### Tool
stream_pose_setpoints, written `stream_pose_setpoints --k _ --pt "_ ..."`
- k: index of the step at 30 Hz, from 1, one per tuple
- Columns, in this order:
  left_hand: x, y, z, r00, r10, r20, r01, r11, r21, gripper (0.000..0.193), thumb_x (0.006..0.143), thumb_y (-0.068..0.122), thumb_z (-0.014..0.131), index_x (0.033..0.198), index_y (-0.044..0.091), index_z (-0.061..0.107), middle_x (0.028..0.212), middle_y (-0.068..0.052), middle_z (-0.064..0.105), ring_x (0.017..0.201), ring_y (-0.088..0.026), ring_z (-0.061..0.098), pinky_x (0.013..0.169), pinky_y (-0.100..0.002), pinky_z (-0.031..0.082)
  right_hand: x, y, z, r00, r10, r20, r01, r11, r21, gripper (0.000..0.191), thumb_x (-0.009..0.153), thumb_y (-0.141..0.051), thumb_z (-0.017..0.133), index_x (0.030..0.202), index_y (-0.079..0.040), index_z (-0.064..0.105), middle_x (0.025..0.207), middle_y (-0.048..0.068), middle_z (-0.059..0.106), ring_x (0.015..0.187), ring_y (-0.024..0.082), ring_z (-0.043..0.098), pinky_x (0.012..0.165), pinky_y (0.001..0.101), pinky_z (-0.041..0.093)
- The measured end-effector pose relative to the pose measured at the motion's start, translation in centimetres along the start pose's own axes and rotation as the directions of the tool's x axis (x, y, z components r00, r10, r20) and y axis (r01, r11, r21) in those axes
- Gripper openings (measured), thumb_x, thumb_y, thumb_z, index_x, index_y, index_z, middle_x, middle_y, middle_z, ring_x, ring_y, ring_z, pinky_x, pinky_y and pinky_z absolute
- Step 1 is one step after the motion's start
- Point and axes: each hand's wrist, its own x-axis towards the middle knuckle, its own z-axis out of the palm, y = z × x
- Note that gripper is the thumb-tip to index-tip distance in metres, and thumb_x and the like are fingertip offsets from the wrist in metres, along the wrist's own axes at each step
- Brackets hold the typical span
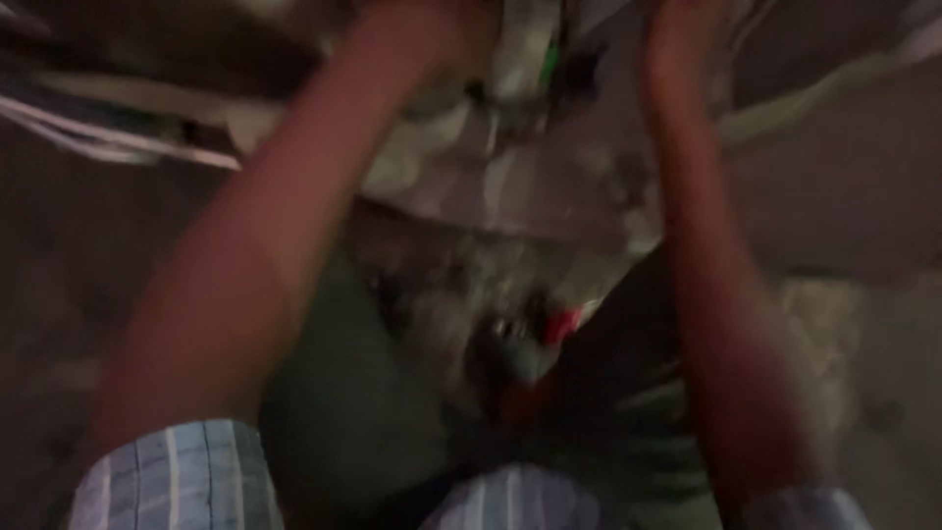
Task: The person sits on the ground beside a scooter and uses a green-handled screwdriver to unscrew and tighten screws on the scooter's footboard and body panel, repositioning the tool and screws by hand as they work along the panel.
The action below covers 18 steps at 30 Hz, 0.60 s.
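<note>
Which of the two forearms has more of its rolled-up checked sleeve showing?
The left forearm: its pale checked cuff shows broadly at the bottom left, while the right forearm shows only a sliver.

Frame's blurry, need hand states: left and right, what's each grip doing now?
Left hand: raised to the grey bundle, grip cannot be told.
Right hand: at the bundle's top edge, cut off by the frame, cannot be told.

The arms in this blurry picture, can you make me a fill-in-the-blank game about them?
1. Both forearms reach toward the ____ edge of the picture.
2. The rolled-up sleeves have a ____ pattern in light blue.
3. A small ____ coloured thing shows between the two arms.
4. The left hand and the right hand are too ____ to tell what they hold.

Missing words: top; striped; red; blurred
</note>
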Motion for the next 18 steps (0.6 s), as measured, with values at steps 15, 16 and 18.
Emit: stream_pose_setpoints --k 15,16,18 --pt "-4.0 8.5 -15.1 0.474 0.168 -0.864 -0.409 0.911 -0.047 0.027 0.091 0.012 0.07 0.117 0.005 0.063 0.111 -0.018 0.07 0.098 -0.037 0.07 0.079 -0.048 0.058 -12.4 2.7 -2.5 0.391 -0.413 0.823 0.823 0.558 -0.112 0.023 0.093 -0.008 0.064 0.116 -0.007 0.061 0.117 0.02 0.056 0.103 0.038 0.063 0.083 0.0515 0.053" --pt "-3.4 8.5 -15.4 0.308 0.194 -0.931 -0.36 0.93 0.075 0.034 0.089 0.01 0.075 0.12 0.003 0.062 0.113 -0.023 0.067 0.097 -0.044 0.066 0.076 -0.052 0.055 -12.7 3.2 -2.1 0.342 -0.486 0.805 0.864 0.499 -0.066 0.029 0.088 -0.007 0.065 0.117 -0.006 0.061 0.115 0.021 0.057 0.103 0.039 0.063 0.084 0.0513 0.053" --pt "-1.7 8.4 -16.3 0.216 0.291 -0.932 -0.313 0.925 0.216 0.037 0.089 0.011 0.075 0.124 0.007 0.062 0.11 -0.02 0.069 0.096 -0.043 0.067 0.074 -0.052 0.056 -13.1 3.7 -1.5 0.242 -0.61 0.755 0.923 0.384 0.015 0.042 0.076 -0.004 0.067 0.118 -0.003 0.062 0.112 0.022 0.057 0.103 0.041 0.062 0.085 0.051 0.053"
